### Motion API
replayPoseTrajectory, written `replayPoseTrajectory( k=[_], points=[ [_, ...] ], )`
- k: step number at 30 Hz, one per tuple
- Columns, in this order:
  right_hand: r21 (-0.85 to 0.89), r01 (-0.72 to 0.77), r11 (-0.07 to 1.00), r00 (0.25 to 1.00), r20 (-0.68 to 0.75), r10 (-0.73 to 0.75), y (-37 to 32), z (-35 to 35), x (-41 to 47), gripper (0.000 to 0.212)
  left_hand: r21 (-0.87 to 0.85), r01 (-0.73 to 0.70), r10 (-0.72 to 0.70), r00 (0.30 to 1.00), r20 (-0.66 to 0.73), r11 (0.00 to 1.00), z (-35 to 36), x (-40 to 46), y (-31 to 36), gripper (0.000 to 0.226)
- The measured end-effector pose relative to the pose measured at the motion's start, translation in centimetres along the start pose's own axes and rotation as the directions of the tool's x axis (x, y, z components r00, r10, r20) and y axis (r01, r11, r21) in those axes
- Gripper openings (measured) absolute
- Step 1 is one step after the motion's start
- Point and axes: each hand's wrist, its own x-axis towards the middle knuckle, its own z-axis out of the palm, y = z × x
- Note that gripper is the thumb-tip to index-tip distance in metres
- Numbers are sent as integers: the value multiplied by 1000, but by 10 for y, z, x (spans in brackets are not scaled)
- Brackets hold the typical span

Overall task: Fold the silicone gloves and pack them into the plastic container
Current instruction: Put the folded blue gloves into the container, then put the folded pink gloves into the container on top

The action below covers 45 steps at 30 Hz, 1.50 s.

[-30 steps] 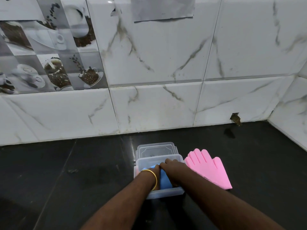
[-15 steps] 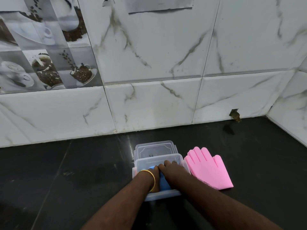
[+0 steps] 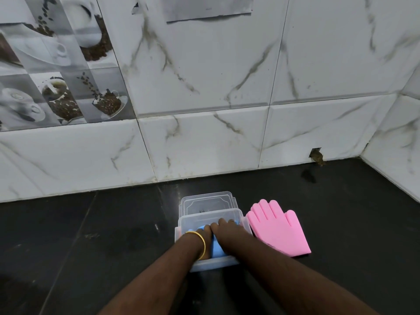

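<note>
Both hands are down inside the clear plastic container (image 3: 213, 223) that sits on the dark surface (image 3: 91, 246) near the tiled wall (image 3: 204, 110). The left hand (image 3: 201, 235), with a gold bangle (image 3: 200, 242) at its wrist, and the right hand (image 3: 225, 230) lie side by side on a folded blue glove (image 3: 216, 247), pressing it into the container. How the fingers lie is hidden by the container wall and by the hands themselves, so I cannot tell whether either grip is flat on the glove or curled round it.

The pink glove (image 3: 278, 230) lies flat and unfolded on the surface, just to the right of the container, fingers pointing toward the wall. The lid (image 3: 208, 201) lies just behind the container.

The silicone looks soft, floppy and light, with some spring, so a fold will probably want to reopen unless it is held down. It is likely a little tacky rather than slippery. For the pink glove, taking hold at the cuff and the fingertips and bringing them together seems best, then pinching across the fold to carry it.
</note>
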Motion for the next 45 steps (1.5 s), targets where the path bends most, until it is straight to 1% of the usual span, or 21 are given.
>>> replayPoseTrajectory(
  k=[2,4,7,9,11,13,14,16,18,20,24,27,30,32,34,35,37,38,41,43,45],
  points=[
    [21,24,999,1000,5,-24,4,-2,-4,54,-30,37,-36,999,19,999,-2,-1,1,81],
    [86,57,995,998,-20,-56,10,-4,-8,49,-24,61,-60,998,34,998,-7,-4,4,71],
    [270,184,945,966,-228,-123,27,-9,-21,39,72,92,-96,994,46,993,-23,-12,16,49],
    [381,295,876,900,-419,-121,41,-15,-31,38,101,141,-135,989,-65,985,-35,-12,28,41],
    [460,347,818,829,-558,-38,59,-23,-39,36,14,166,-158,961,-225,986,-45,-11,48,39],
    [545,326,772,752,-645,137,82,-31,-47,31,-67,132,-147,918,-367,989,-52,-9,79,36],
    [619,309,722,716,-651,252,93,-35,-51,30,-69,105,-124,903,-411,992,-51,-7,94,34],
    [790,242,563,686,-550,476,118,-38,-62,32,-21,62,-65,893,-445,998,-46,1,129,33],
    [910,136,390,702,-367,611,143,-36,-77,30,28,22,-8,907,-420,999,-35,10,159,39],
    [968,58,244,709,-212,673,165,-25,-89,28,79,-13,40,935,-352,997,-22,17,180,46],
    [999,-33,28,680,2,733,194,-3,-107,31,104,-58,85,955,-283,993,6,28,194,56],
    [979,-64,-193,713,180,677,196,11,-118,24,128,-73,110,944,-311,989,17,35,196,48],
    [952,-132,-276,711,285,643,189,20,-129,11,136,-96,133,945,-297,986,22,38,202,36],
    [926,-161,-343,707,351,614,181,27,-136,14,119,-72,107,941,-320,990,26,40,208,31],
    [861,-193,-471,730,447,517,170,33,-144,19,28,70,-50,897,-440,997,27,54,219,36],
    [809,-213,-548,740,500,450,164,34,-148,23,-83,136,-159,838,-521,987,24,62,225,45],
    [706,-236,-668,754,567,332,157,38,-152,34,-324,164,-335,728,-598,932,13,76,233,63],
    [671,-244,-700,763,579,288,155,38,-152,43,-360,171,-369,703,-608,917,10,80,234,66],
    [625,-257,-737,798,567,204,153,36,-147,67,-336,192,-367,707,-604,922,7,82,232,65],
    [622,-247,-744,840,519,155,151,28,-140,67,-281,215,-343,740,-578,935,9,81,229,65],
    [608,-169,-776,879,449,161,146,19,-136,55,-162,196,-254,784,-566,967,12,81,226,64]
  ],
)
